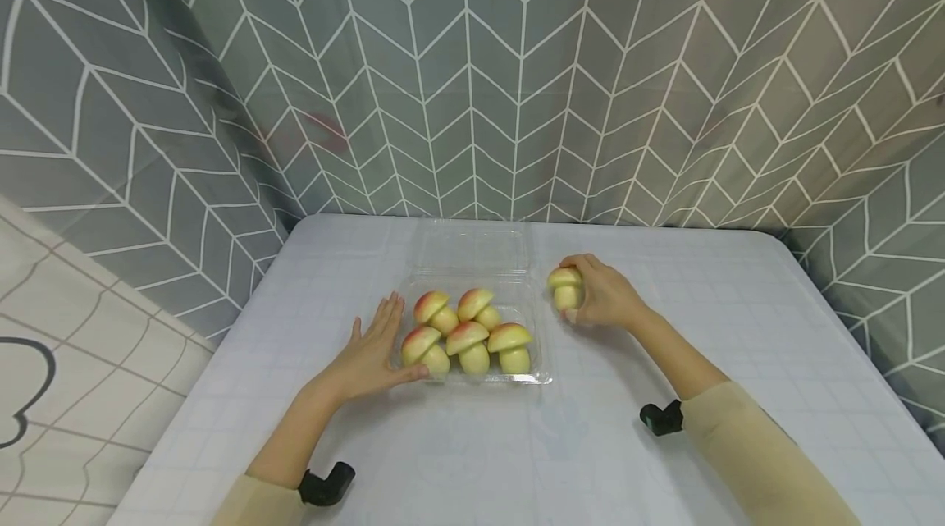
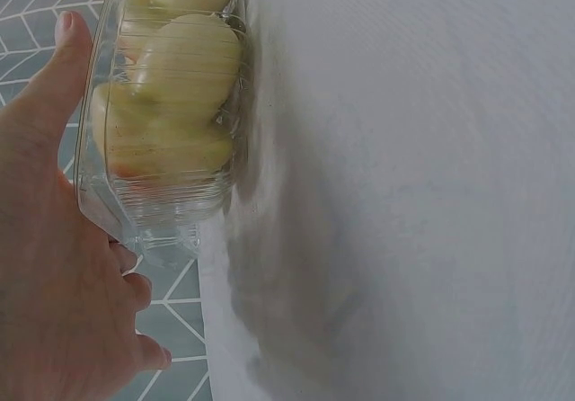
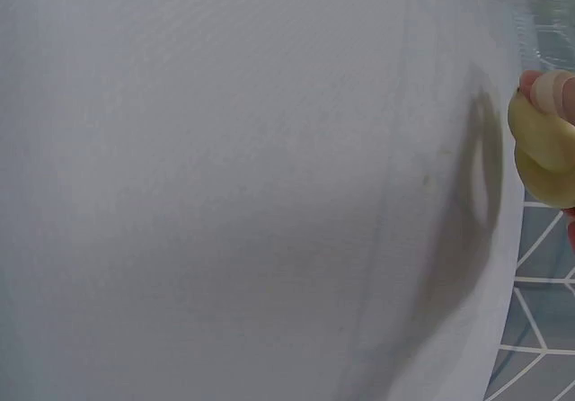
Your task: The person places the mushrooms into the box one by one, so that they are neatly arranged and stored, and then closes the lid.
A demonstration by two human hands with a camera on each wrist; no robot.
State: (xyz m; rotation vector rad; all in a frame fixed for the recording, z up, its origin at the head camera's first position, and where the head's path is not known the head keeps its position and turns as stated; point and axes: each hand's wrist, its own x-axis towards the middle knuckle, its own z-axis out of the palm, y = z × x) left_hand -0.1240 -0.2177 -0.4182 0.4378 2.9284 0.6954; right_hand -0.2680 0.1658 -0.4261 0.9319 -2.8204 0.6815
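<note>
A clear plastic clamshell box (image 1: 542,345) lies on the table with its lid (image 1: 470,249) folded back toward the wall. Inside are several toy mushrooms (image 1: 467,337), with yellow stems and red-tinged caps. Along the box's left side rests my left hand (image 1: 362,362), fingers straight and thumb at the front left corner; the left wrist view shows the thumb (image 2: 56,82) by the clear wall. To the right of the box, my right hand (image 1: 607,294) pinches another toy mushroom (image 1: 567,296), cap up, above the table. Its rounded yellow body (image 3: 544,145) shows in the right wrist view.
A pale cloth covers the table (image 1: 472,452). Behind it and at both sides hangs a grey curtain (image 1: 495,83) with white chevron lines. A white lined surface (image 1: 81,362) lies beyond the left edge. Black wrist mounts (image 1: 326,485) stick out from both sleeves.
</note>
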